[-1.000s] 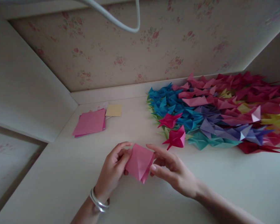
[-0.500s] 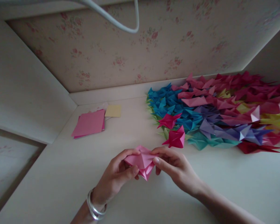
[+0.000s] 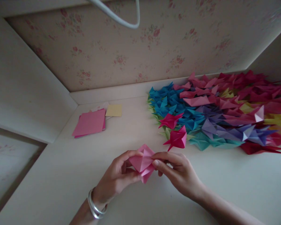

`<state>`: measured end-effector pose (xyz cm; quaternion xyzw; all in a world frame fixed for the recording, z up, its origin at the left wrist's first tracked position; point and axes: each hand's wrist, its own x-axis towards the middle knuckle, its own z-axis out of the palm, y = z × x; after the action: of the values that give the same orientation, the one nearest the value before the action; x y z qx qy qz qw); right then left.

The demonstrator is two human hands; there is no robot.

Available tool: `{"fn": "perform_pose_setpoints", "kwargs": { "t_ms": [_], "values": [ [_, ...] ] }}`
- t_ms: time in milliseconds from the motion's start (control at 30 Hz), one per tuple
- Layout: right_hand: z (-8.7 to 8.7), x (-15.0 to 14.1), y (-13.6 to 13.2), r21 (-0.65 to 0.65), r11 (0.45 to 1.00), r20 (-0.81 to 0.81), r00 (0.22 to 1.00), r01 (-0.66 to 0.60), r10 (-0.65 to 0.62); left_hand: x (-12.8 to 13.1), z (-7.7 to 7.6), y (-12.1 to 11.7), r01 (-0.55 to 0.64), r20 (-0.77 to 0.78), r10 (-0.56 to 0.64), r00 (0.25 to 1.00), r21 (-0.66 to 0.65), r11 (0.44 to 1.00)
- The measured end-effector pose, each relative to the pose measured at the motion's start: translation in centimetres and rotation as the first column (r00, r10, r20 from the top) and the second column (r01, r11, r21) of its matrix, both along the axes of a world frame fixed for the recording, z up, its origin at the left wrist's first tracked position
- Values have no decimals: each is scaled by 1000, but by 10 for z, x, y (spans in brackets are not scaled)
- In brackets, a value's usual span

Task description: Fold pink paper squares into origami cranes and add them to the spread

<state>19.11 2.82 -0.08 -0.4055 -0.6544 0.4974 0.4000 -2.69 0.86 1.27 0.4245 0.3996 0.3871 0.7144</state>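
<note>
Change, right hand point(image 3: 181, 175): One second ago I saw its fingers spread just beside the paper; now I have thumb and forefinger pinched on the paper's right corner.
Change, pink paper point(image 3: 141, 161): It was a flat folded square; its layers now part at the lower right.
Effect: Both hands now control the paper, one from each side, and its layers can be shaped separately, in my judgement.
Left grip: I have the left hand point(image 3: 114, 176) clamped on the paper's left side, forefinger at the upper part, thumb lower down. The other fingers are partly hidden.
Right grip: Thumb and forefinger are together on the corner; the remaining fingers curl beneath.
Paper position: Between the hands, above the near part of the white table point(image 3: 135, 207), in front of two deep pink paper shapes point(image 3: 178, 137).
Paper look: Light pink, creased, with a broad diamond face on top and narrower flaps below ending in a point. I cannot tell the number of layers.
Left surroundings: Pink sheets point(image 3: 90, 122) lie stacked near the wall, beside a small yellow sheet point(image 3: 114, 110).
Right surroundings: A wide heap of folded paper point(image 3: 188, 117) shows blue, pink, purple, yellow and red.
Wrist: Silver bangles point(image 3: 96, 208) sit on the left wrist.
</note>
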Motion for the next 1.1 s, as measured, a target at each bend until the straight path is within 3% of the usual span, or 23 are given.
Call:
{"fn": "perform_pose_setpoints", "kwargs": {
  "t_ms": [100, 233, 500, 800, 1000, 1100],
  "values": [
    [-2, -1, -2, 68, 998, 36, 999, 5, -7, 5, -1, 1, -44, -65, 48, 997, 61, 997],
    [-1, -1, -2, 173, 985, 65, 998, -26, 15, 10, 0, 4, -63, -183, 119, 976, 287, 956],
    [-1, -2, -1, 184, 976, -18, 993, -115, 121, 6, -2, 2, -110, -335, 282, 899, 452, 885],
    [7, 2, 3, -45, 983, -114, 979, -175, 169, 5, -1, 2, -46, -384, 240, 891, 450, 892],
    [7, -2, 6, -118, 988, -84, 993, -98, 88, 11, 6, 1, 35, -436, 152, 887, 391, 920],
    [4, -6, 4, -130, 989, -118, 992, -63, 48, 15, 8, 1, 9, -393, 142, 908, 359, 933]
  ]
}}
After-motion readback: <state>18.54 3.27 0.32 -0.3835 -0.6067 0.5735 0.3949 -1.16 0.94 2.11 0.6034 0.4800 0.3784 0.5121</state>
